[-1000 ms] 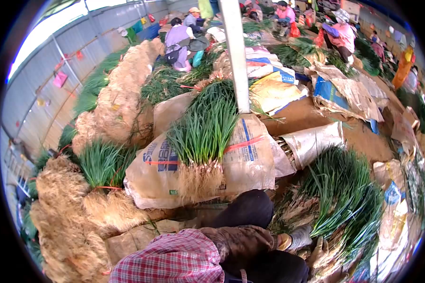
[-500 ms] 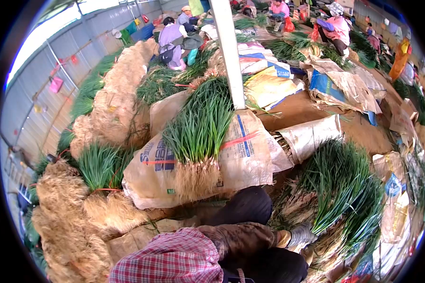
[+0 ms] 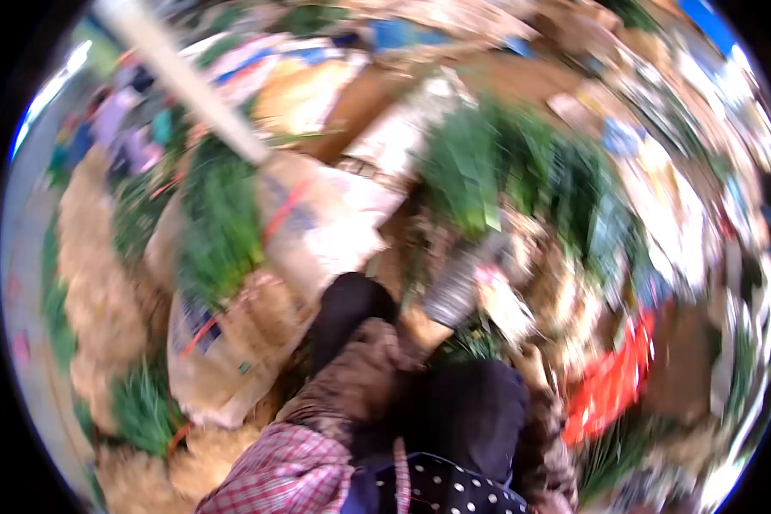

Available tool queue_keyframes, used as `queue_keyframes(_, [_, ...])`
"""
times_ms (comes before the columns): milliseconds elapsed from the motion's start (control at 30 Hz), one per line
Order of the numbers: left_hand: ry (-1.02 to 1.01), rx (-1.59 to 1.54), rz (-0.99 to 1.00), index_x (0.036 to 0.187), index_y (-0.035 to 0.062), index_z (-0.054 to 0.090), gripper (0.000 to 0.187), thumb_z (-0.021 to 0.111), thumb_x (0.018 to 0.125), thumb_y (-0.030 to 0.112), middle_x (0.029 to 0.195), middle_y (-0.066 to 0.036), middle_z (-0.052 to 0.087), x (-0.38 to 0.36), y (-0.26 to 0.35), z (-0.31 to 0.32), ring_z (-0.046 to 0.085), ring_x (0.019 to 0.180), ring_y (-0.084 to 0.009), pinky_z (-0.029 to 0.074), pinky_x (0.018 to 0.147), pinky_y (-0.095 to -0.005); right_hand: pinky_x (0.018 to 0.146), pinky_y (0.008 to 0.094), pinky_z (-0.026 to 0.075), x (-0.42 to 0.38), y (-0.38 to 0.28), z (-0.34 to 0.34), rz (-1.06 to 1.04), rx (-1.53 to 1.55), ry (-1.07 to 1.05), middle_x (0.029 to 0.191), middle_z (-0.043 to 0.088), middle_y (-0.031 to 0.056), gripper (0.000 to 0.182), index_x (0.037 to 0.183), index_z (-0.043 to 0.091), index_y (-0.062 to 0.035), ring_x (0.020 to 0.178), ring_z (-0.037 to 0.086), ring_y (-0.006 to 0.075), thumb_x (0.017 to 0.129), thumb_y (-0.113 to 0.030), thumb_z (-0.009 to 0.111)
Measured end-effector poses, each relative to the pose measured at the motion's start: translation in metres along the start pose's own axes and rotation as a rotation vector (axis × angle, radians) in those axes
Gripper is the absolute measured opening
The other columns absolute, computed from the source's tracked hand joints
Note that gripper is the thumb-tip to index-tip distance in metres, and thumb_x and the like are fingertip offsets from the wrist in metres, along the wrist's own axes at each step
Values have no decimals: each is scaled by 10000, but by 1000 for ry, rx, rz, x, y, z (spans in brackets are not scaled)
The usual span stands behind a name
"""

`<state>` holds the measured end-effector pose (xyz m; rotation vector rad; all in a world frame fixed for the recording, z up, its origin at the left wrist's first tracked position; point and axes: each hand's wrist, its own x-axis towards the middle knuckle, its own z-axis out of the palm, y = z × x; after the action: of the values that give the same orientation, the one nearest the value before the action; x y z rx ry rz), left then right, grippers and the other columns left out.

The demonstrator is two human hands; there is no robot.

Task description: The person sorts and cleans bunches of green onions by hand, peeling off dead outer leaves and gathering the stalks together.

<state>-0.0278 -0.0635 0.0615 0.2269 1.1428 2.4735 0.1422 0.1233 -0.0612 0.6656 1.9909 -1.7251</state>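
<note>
The view is smeared by motion. My left hand (image 3: 461,281), in a grey glove, reaches from a brown and checked sleeve to the lower end of a green onion bunch (image 3: 467,171); whether its fingers grip is unclear. A pale, pinkish shape beside it seems to be my right hand (image 3: 503,304), close to the pale roots and stalks; its fingers are too blurred to read. Darker green onions (image 3: 578,193) lie just beyond. Another onion bunch (image 3: 218,227) with a red tie rests on a printed sack (image 3: 308,227) to the left.
A white post (image 3: 188,77) stands at the upper left. Piled roots (image 3: 103,274) run along the left side. Red plastic (image 3: 612,377) lies at the right, near sacks and cardboard. A person in purple (image 3: 120,128) is at the far upper left.
The view has swung right and down, so the post and sack now appear farther left. My left hand shows nearer the middle, the pale shape beside it has appeared, and red plastic has come into view.
</note>
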Motion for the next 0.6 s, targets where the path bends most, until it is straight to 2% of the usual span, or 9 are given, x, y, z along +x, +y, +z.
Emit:
queue_keyframes(67, [-270,-294,7,1229,44,515,358,586,893,143,904,-60,630,3,-27,-44,579,711,-111,518,666,-296,570,293,487,-22,0,2,-53,-308,18,686,658,115,247,919,669,18,594,622,174,885,-210,580])
queue_keyframes(100, [3,-274,-49,1263,86,505,416,625,875,178,922,-64,635,5,4,3,587,701,-119,528,665,-309,635,345,510,-11,47,1,-173,-553,94,745,672,161,296,979,660,1,679,656,269,854,-264,618])
queue_keyframes(167, [51,-187,-185,1239,110,528,405,646,863,200,934,-65,642,4,-22,-9,595,694,-124,535,664,-323,710,369,515,-11,42,4,-157,-618,87,825,676,178,371,1079,626,-25,779,656,320,821,-290,650])
queue_keyframes(233, [152,-126,-403,1147,84,574,339,680,828,135,908,-55,644,-1,-52,-15,596,656,-134,555,619,-338,709,349,522,0,18,-1,-196,-473,121,851,681,165,358,1137,593,-46,789,666,294,836,-235,634])
queue_keyframes(267, [161,-111,-485,1134,73,578,336,687,820,124,893,-57,644,-9,-60,-18,600,653,-141,559,607,-341,675,335,533,11,17,-5,-418,-339,241,848,685,153,326,1149,583,-56,745,672,258,852,-182,620])
queue_keyframes(333, [177,-80,-638,1089,41,593,302,692,812,111,855,-65,647,-17,-68,-19,608,633,-153,562,580,-342,638,324,551,49,5,-16,-475,-325,418,845,689,144,307,1158,578,-70,706,673,198,860,-137,608])
queue_keyframes(433, [128,-22,-596,1095,14,594,338,712,796,117,835,-69,644,-16,-82,-17,589,579,-145,556,562,-331,371,257,422,66,-80,-39,-242,-721,634,648,624,31,355,1284,491,-140,437,482,86,935,-203,522])
queue_keyframes(467, [142,-28,-593,1111,14,595,370,727,784,125,838,-72,645,-15,-82,-15,584,577,-137,546,545,-316,359,254,396,85,-96,-48,-176,-721,703,607,594,10,372,1274,496,-138,423,456,81,915,-215,557])
queue_keyframes(600, [242,230,-583,1052,32,606,296,708,776,63,805,-63,641,-8,-84,-9,563,492,-150,488,452,-287,560,339,503,135,-155,-82,100,-945,611,715,618,83,370,1051,600,-86,600,582,189,840,-386,643])
